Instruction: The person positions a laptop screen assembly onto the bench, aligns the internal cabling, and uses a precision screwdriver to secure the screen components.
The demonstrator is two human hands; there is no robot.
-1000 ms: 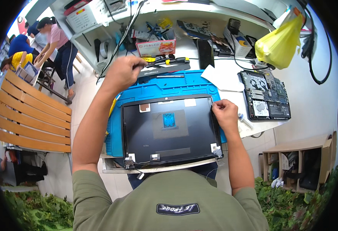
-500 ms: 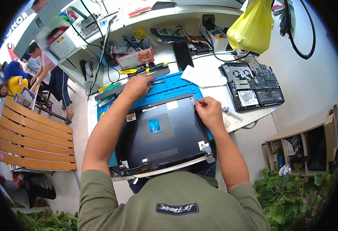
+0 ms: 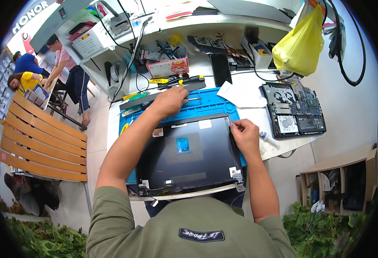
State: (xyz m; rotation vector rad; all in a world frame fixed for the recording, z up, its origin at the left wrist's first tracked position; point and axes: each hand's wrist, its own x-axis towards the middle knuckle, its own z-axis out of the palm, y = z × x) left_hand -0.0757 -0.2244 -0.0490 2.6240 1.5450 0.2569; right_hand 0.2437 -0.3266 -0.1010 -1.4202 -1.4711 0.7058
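A dark laptop lid [image 3: 184,161] lies before me with its inner side up, a blue patch at its middle and white pads near its edges. Under it and beyond it spreads a blue repair mat [image 3: 210,101]. My right hand [image 3: 245,134] pinches the lid's rim by the far right corner. Over the far part of the mat, my left hand [image 3: 171,102] is closed, and a slim metal tool [image 3: 194,99] sticks out from its fingertips. Its full shape is hidden. Next to my right hand lies a syringe [image 3: 268,138].
An opened laptop base [image 3: 293,109] sits at the right. Beyond the mat are a black phone [image 3: 220,69], white paper [image 3: 242,95], yellow-and-black tools [image 3: 191,80] and a box of tools [image 3: 168,68]. A yellow bag [image 3: 298,43] hangs far right. People stand left near a wooden bench [image 3: 42,144].
The whole view has shifted, so the bench appears lower and farther right. My left hand has moved slightly right along the mat's far side. The right hand stays at the lid's corner.
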